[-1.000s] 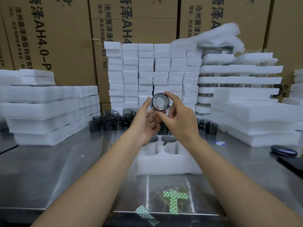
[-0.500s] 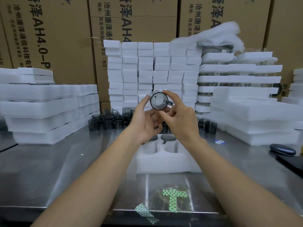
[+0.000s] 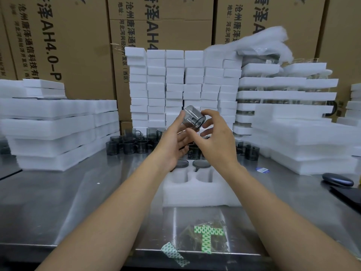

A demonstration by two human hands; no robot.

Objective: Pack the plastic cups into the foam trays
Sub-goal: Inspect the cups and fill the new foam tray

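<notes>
Above the foam tray (image 3: 195, 194), in the head view, a smoky plastic cup (image 3: 194, 119) hangs tilted on its side, mouth toward the right. The right hand (image 3: 213, 141) pinches it between thumb and curled fingers. The left hand (image 3: 175, 141) only touches its closed end with straight digits and does not grip it. The tray's two far pockets hold cups; the two near ones are vacant. The hold looks light and the plastic is probably slick, so the cup may slip onto the steel table (image 3: 78, 192) or strike the loose cups (image 3: 127, 145) behind. Lowered crooked, it could jam against the foam.
</notes>
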